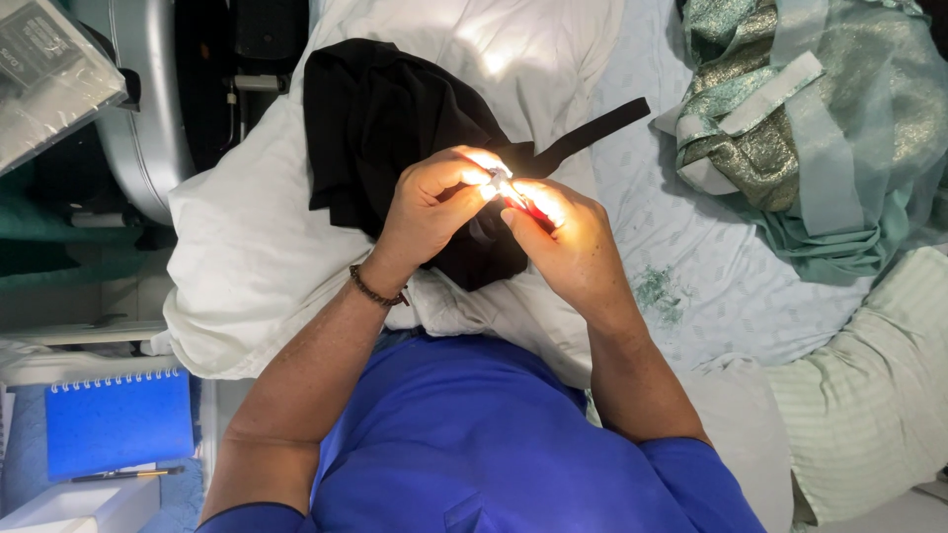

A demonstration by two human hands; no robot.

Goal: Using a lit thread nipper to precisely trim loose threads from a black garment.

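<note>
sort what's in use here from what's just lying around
In use: left hand and right hand pinching a small shiny item with a red part, too bright to identify; black cloth on the white pillow.

Lying about: green glittery fabric, blue notebook, pen, striped cushion.

Black cloth (385, 118) on a white pillow (247, 247). Small thing (506, 188) btwn the hands: silvery w/ a bit of red, washed out by bright light. Left hand (430, 202) has a dark brown bead bracelet (375, 289) at the wrist. Shirt (474, 444) is solid blue. Bed sheet (691, 257): pale blue-white w/ a fine dotted pattern; green crumbs on it. Fabric heap (820, 118) top right: mint green w/ gold shimmer weave, plain pale green bands. Cushion (869, 395): pale green, thin stripes. Notebook (118, 419): blue, white spiral. Pen (128, 475): black w/ yellow.
</note>
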